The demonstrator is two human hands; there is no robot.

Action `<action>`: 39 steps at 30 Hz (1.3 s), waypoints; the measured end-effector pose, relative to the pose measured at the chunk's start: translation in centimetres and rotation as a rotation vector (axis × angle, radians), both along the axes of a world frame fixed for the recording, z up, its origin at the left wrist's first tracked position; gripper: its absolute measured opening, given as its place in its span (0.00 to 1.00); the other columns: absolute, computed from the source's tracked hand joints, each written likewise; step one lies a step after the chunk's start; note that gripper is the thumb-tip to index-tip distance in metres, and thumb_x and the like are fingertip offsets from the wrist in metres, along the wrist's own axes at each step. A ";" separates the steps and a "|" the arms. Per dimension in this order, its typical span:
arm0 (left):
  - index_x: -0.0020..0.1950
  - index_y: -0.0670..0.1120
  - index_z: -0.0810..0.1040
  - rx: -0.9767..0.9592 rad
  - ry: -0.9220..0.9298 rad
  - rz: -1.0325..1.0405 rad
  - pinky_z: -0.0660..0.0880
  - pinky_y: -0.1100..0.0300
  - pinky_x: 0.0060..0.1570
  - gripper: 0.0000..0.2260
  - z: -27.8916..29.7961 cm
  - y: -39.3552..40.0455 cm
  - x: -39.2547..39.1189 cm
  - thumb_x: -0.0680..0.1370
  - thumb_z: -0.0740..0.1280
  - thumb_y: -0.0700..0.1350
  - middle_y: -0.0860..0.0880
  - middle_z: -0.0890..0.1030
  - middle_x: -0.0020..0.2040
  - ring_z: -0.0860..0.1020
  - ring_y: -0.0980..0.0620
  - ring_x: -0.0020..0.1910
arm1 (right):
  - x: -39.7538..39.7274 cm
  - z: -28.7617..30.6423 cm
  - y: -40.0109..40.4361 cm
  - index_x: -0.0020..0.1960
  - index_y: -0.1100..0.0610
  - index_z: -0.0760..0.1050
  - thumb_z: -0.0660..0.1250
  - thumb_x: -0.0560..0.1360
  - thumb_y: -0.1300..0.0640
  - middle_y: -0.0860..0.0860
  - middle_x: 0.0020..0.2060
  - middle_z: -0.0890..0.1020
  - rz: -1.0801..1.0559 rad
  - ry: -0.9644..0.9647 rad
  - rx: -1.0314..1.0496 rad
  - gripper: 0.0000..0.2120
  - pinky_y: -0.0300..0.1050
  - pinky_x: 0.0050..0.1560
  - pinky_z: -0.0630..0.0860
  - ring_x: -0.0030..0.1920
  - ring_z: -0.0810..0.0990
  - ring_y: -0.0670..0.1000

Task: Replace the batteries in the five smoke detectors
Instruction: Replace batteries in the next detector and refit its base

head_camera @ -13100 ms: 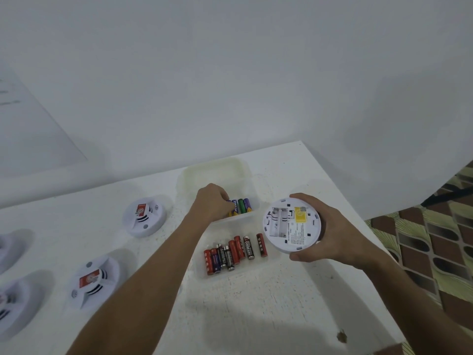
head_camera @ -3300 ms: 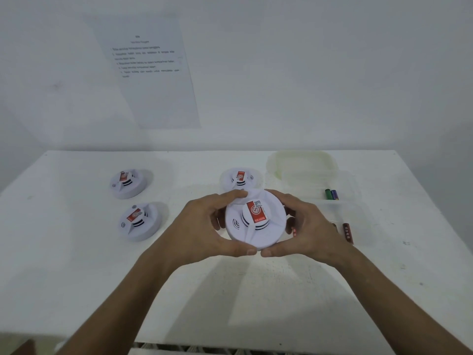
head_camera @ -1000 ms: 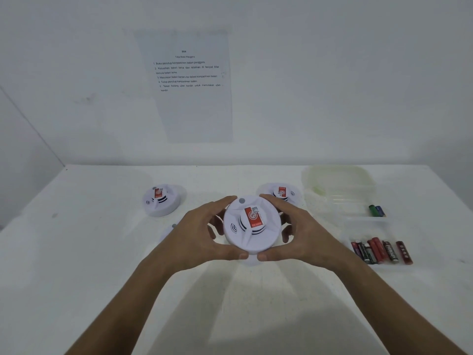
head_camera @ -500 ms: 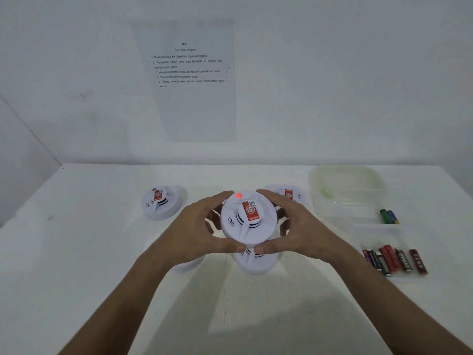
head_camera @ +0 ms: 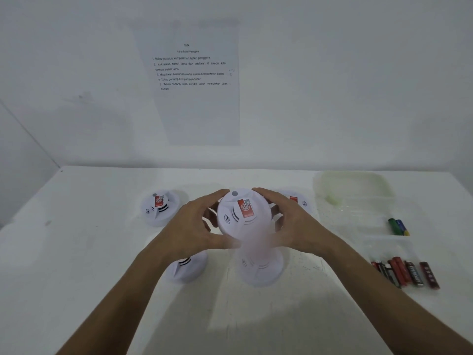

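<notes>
You hold the smoke detector [head_camera: 243,213] face-up above the table [head_camera: 76,252], squarely between your hands; your left hand [head_camera: 197,226] clasps its left rim, your right hand [head_camera: 294,224] its right rim, equally near; it has no long axis, being round; another detector [head_camera: 261,267] sits directly beneath, so setting it down likely means shifting aside; fresh batteries [head_camera: 398,226] lie far right.

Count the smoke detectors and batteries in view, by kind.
White round plastic smoke detectors: 5, one of them held
Green and blue batteries: 2
Red and black batteries: 7
Total: 14
</notes>
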State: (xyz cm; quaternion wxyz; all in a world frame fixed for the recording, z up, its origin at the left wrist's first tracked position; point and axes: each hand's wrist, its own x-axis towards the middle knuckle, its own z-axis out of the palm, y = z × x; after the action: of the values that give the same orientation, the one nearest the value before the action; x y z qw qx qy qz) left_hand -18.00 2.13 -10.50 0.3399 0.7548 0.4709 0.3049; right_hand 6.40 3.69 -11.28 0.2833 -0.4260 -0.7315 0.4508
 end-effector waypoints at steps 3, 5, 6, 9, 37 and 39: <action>0.63 0.72 0.70 -0.010 0.003 0.020 0.78 0.67 0.40 0.33 -0.4 0.8 -0.3 0.62 0.79 0.60 0.65 0.80 0.52 0.79 0.57 0.45 | -0.6 -0.2 0.8 0.72 0.42 0.67 0.84 0.63 0.57 0.38 0.61 0.75 -0.009 -0.028 0.017 0.43 0.31 0.48 0.72 0.57 0.74 0.41; 0.63 0.66 0.73 -0.018 0.002 0.040 0.77 0.68 0.39 0.32 -0.7 1.6 -0.7 0.62 0.81 0.55 0.63 0.81 0.51 0.79 0.57 0.44 | -1.1 -0.4 1.5 0.67 0.34 0.65 0.84 0.63 0.56 0.30 0.57 0.73 -0.022 -0.055 0.037 0.43 0.28 0.47 0.72 0.57 0.73 0.38; 0.63 0.64 0.74 -0.024 0.006 0.048 0.76 0.69 0.39 0.32 -0.9 2.0 -0.9 0.62 0.82 0.54 0.63 0.82 0.51 0.79 0.57 0.44 | -1.4 -0.4 1.9 0.64 0.31 0.64 0.84 0.63 0.56 0.26 0.54 0.72 -0.028 -0.071 0.047 0.42 0.26 0.47 0.72 0.56 0.72 0.37; 0.63 0.61 0.76 -0.064 0.037 0.067 0.77 0.68 0.41 0.31 -1.4 3.5 -1.6 0.62 0.82 0.54 0.63 0.82 0.51 0.80 0.57 0.46 | -2.4 -0.8 3.3 0.59 0.29 0.64 0.84 0.63 0.58 0.22 0.50 0.72 -0.036 -0.096 0.054 0.40 0.30 0.50 0.73 0.57 0.72 0.39; 0.57 0.43 0.80 -0.327 0.265 0.169 0.78 0.53 0.53 0.22 -3.9 7.7 -1.5 0.66 0.80 0.41 0.47 0.83 0.50 0.81 0.46 0.50 | -6.4 -6.3 8.0 0.55 0.56 0.72 0.85 0.60 0.57 0.49 0.50 0.75 -0.152 -0.342 0.031 0.30 0.47 0.53 0.71 0.54 0.73 0.53; 0.58 0.43 0.78 -0.312 0.344 0.163 0.76 0.58 0.47 0.21 -3.5 7.4 -1.2 0.68 0.79 0.41 0.48 0.81 0.51 0.79 0.45 0.52 | -6.2 -5.4 7.4 0.62 0.59 0.72 0.83 0.63 0.58 0.54 0.56 0.76 -0.152 -0.332 0.020 0.32 0.47 0.58 0.72 0.59 0.74 0.56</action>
State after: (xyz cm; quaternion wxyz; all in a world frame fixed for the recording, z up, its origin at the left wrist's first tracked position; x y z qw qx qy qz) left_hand -19.21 9.57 -13.98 0.3416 0.6936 0.6224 0.1220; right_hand 0.20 11.07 -16.67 0.1960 -0.5458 -0.7383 0.3444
